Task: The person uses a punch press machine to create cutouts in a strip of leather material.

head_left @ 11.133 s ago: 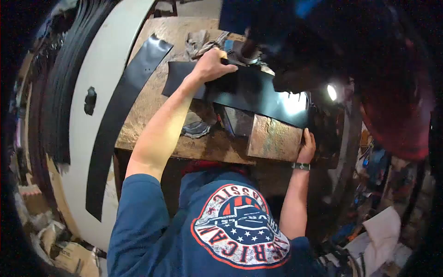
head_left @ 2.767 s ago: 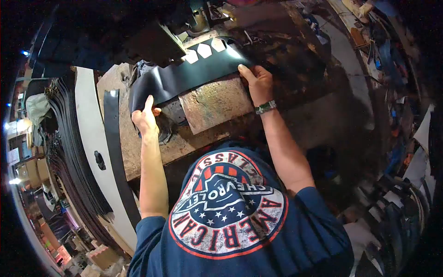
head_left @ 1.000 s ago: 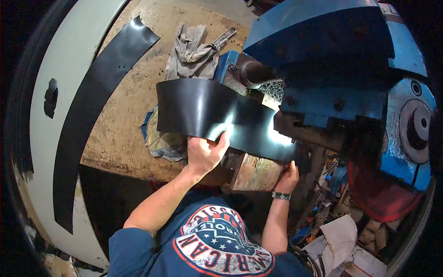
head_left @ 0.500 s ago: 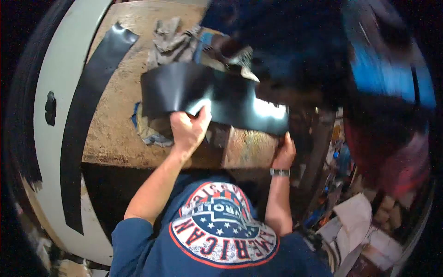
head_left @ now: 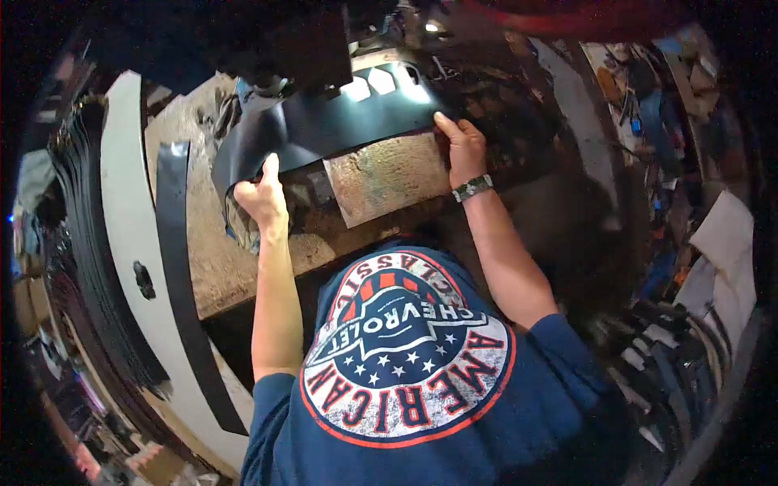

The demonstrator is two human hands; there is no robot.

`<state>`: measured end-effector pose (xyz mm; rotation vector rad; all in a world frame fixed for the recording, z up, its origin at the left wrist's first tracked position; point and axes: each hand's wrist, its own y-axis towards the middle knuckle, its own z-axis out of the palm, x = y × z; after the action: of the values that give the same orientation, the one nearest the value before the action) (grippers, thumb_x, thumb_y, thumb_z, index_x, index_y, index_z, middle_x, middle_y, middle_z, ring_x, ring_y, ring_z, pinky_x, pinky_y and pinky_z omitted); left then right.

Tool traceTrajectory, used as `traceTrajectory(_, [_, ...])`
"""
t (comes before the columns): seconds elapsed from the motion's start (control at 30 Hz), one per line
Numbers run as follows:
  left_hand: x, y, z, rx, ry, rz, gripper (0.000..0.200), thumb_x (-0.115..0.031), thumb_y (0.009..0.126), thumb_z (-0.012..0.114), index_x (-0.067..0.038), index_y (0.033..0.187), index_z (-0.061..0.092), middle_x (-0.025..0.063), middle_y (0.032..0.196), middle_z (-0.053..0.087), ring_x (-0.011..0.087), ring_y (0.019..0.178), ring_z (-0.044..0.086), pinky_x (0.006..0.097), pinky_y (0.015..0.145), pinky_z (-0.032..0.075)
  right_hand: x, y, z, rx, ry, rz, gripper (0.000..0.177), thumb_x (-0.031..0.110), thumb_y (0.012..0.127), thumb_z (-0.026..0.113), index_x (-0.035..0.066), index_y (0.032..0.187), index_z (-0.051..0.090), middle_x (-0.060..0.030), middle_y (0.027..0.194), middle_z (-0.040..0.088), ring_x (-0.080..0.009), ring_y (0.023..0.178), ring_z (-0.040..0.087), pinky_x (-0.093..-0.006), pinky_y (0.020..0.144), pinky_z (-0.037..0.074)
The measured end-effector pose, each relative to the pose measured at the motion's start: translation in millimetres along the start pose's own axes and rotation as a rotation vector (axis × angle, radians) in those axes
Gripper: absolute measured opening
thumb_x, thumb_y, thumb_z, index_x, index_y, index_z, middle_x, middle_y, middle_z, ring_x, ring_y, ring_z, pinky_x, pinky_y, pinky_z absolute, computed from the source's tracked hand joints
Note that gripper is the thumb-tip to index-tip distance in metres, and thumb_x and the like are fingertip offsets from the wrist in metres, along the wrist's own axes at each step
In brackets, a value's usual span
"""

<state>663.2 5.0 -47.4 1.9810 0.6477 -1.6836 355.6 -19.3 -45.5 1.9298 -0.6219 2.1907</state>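
Note:
A wide, glossy black strip of sheet material [head_left: 324, 130] spans between my two hands above the worktable [head_left: 223, 267]. Its left end curves downward, and strong glare lies on its far right part. My left hand [head_left: 263, 198] grips the near edge at the left, thumb on top of the sheet. My right hand [head_left: 463, 150], with a banded wrist, pinches the right near corner. Over the far edge stands a dark machine body [head_left: 300, 49], which hides part of the sheet. Below the strip lies a worn, stained board [head_left: 389, 178].
Left of the table runs a long pale board [head_left: 134, 235] with a second black strip [head_left: 182, 267] along it. Many dark strips [head_left: 89, 219] hang further left. Crumpled cloth [head_left: 239, 223] lies under the sheet. Scraps and pale sheets [head_left: 721, 243] crowd the right side.
Both hands have carried the black strip forward, bringing its far edge up to the dark machine. The head view has shifted, showing more on the left.

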Motion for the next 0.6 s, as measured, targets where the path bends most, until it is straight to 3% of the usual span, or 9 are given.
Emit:
traceTrajectory(0.13, [-15,-8,5,-0.033,-0.037,0.034,0.021,-0.010,0.081,0.075,0.004,0.095,0.072,0.0036,0.092,0.070,0.0079,0.062,0.057,0.0231,0.050,0.044,-14,6,-3,0.012,0.045,0.028,0.026,0.026,0.082,0.076,0.002,0.077,0.068,-0.0022,0.075,0.067,-0.0119,0.067,0.057,-0.0293,0.065,0.044])
traceTrajectory(0.37, [-19,-9,5,-0.034,-0.026,0.026,0.020,-0.013,0.080,0.076,0.005,0.088,0.072,0.0039,0.084,0.069,0.0094,0.053,0.054,0.0247,0.047,0.043,-24,10,0,0.014,0.128,0.029,0.031,0.029,0.085,0.072,-0.001,0.077,0.070,-0.0067,0.081,0.069,-0.0158,0.072,0.058,-0.0336,0.069,0.045])
traceTrajectory(0.4, [-21,-10,6,-0.033,-0.026,0.031,0.020,-0.013,0.080,0.076,0.005,0.088,0.071,0.0036,0.081,0.068,0.0092,0.052,0.053,0.0250,0.046,0.042,-22,9,-7,-0.034,-0.157,-0.014,0.037,0.035,0.087,0.071,-0.001,0.081,0.068,-0.0080,0.079,0.067,-0.0181,0.071,0.058,-0.0363,0.070,0.046])
traceTrajectory(0.5, [-28,-11,7,-0.041,-0.032,0.043,0.020,-0.013,0.080,0.076,0.005,0.087,0.071,0.0027,0.072,0.065,0.0087,0.047,0.049,0.0260,0.044,0.040,-2,-13,-5,-0.228,-0.218,-0.049,0.042,0.043,0.089,0.069,0.001,0.085,0.066,-0.0080,0.076,0.064,-0.0180,0.073,0.057,-0.0348,0.071,0.046])
traceTrajectory(0.53, [-24,-9,3,-0.031,0.011,0.013,0.020,-0.013,0.080,0.076,0.005,0.088,0.071,0.0023,0.071,0.064,0.0090,0.047,0.050,0.0261,0.045,0.040,13,-27,-8,-0.248,-0.444,-0.178,0.044,0.046,0.092,0.066,0.003,0.089,0.064,-0.0065,0.076,0.063,-0.0170,0.073,0.057,-0.0309,0.070,0.046])
traceTrajectory(0.6, [-6,-1,3,-0.057,0.012,0.034,0.018,-0.012,0.080,0.076,0.004,0.085,0.070,0.0004,0.067,0.062,0.0085,0.047,0.048,0.0262,0.045,0.038,31,-37,0,-0.171,-0.373,-0.333,0.039,0.042,0.094,0.064,0.003,0.092,0.063,-0.0057,0.079,0.064,-0.0152,0.073,0.058,-0.0287,0.068,0.047])
